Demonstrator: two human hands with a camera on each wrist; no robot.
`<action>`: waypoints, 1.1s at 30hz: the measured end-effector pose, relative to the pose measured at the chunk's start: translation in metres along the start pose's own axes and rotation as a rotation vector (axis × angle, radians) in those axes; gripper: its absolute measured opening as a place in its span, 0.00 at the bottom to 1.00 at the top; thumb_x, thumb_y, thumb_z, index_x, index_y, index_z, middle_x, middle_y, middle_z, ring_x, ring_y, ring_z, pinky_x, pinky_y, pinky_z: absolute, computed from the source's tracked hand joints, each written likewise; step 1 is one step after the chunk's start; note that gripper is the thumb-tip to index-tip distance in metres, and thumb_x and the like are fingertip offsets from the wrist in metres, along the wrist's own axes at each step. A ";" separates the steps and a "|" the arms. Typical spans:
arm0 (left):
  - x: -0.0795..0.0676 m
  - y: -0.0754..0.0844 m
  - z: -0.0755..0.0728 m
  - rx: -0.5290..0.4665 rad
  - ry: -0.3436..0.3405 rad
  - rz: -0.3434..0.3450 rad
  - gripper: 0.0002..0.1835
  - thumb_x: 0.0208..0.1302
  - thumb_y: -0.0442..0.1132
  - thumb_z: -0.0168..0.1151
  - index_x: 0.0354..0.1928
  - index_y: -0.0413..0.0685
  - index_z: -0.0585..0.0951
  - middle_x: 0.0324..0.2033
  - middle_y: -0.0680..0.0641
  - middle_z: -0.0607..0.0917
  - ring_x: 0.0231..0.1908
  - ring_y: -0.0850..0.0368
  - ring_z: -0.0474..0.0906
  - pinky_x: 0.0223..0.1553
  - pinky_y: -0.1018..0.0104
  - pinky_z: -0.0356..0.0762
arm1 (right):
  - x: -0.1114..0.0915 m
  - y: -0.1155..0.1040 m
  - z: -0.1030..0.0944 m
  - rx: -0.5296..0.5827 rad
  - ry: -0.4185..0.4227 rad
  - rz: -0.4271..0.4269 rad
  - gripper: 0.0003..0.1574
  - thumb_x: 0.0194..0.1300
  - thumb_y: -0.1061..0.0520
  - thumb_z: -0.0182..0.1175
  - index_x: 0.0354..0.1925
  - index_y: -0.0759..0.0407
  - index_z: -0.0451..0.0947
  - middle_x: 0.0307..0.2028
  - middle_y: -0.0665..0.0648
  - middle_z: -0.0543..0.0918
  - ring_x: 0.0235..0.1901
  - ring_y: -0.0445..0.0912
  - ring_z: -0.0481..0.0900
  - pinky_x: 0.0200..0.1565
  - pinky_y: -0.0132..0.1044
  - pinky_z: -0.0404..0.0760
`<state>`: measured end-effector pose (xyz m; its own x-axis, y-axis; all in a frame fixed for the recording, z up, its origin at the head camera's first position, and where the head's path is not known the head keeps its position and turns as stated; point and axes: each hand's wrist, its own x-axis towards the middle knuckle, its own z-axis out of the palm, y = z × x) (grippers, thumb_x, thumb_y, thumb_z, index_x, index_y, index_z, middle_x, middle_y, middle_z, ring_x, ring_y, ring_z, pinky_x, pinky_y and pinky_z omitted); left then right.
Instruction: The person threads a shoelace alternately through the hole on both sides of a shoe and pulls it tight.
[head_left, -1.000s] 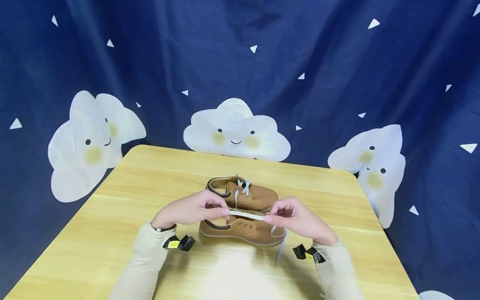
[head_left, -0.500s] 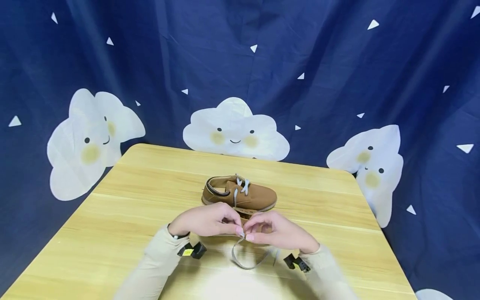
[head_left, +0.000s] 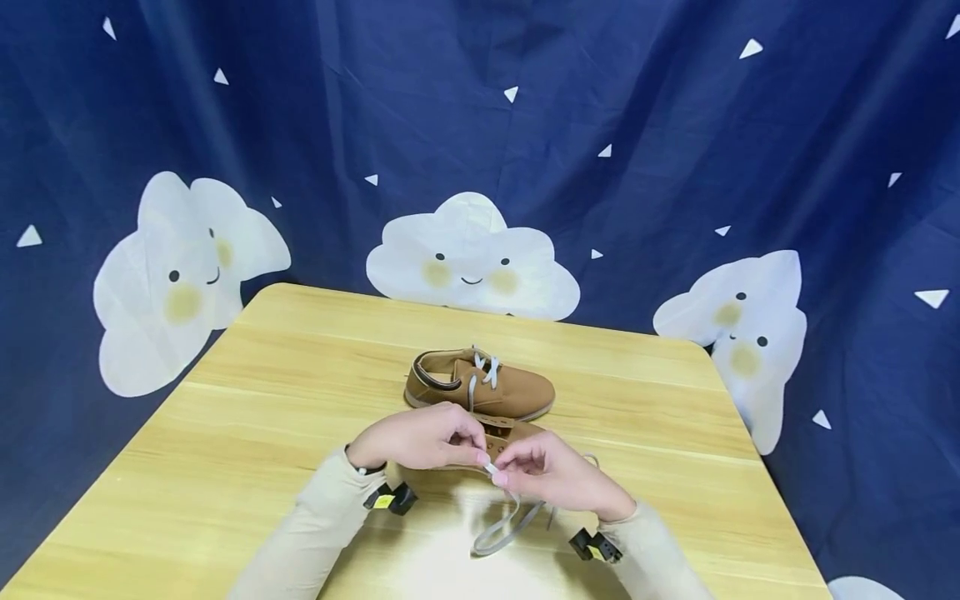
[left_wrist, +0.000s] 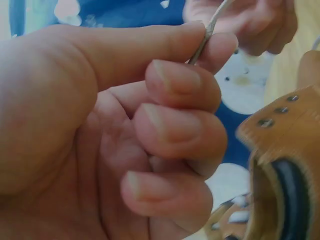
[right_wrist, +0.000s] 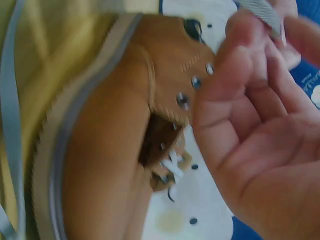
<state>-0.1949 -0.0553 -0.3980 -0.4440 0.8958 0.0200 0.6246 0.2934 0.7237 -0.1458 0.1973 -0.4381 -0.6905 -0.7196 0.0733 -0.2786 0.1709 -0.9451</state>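
Note:
Close together over the near shoe, my left hand and right hand pinch a pale grey shoelace between thumb and fingertips. A short stretch of it shows between them, and a loop hangs below toward the table. In the left wrist view the lace runs up from thumb and forefinger toward the other hand. Brown leather with bare metal eyelets marks the near shoe, which the hands partly hide in the head view. Behind it stands a matching brown shoe with pale lace through its eyelets.
Both shoes stand on a light wood table, toes to the right. Beyond its far edge hangs a dark blue curtain printed with white clouds and triangles. A black wrist camera sits at the left cuff, another at the right.
The hands held the lace stretched above the near shoe, then came together and lower, closer to the body. A lace loop appeared beneath them and now hangs lower.

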 end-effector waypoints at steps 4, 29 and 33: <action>0.005 0.000 0.006 0.011 0.021 0.006 0.10 0.76 0.44 0.61 0.40 0.49 0.87 0.24 0.61 0.78 0.24 0.74 0.68 0.30 0.78 0.72 | -0.003 0.003 0.005 0.051 0.056 0.007 0.12 0.74 0.60 0.60 0.41 0.69 0.85 0.26 0.75 0.82 0.22 0.33 0.76 0.23 0.30 0.76; 0.016 -0.015 0.020 -0.073 0.115 -0.078 0.21 0.78 0.44 0.56 0.65 0.40 0.76 0.59 0.43 0.85 0.58 0.53 0.83 0.59 0.67 0.80 | -0.011 0.036 0.021 0.345 0.362 0.405 0.26 0.72 0.54 0.62 0.44 0.82 0.80 0.22 0.45 0.88 0.19 0.34 0.75 0.21 0.25 0.69; 0.018 -0.018 0.022 -0.044 0.107 -0.076 0.22 0.78 0.47 0.57 0.66 0.45 0.75 0.58 0.47 0.86 0.57 0.56 0.82 0.58 0.65 0.78 | -0.008 0.038 0.022 0.352 0.370 0.409 0.27 0.73 0.52 0.63 0.45 0.81 0.80 0.23 0.45 0.88 0.18 0.34 0.75 0.21 0.25 0.69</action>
<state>-0.1997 -0.0372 -0.4261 -0.5562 0.8303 0.0360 0.5593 0.3418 0.7552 -0.1366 0.1945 -0.4820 -0.8961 -0.3532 -0.2689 0.2474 0.1058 -0.9631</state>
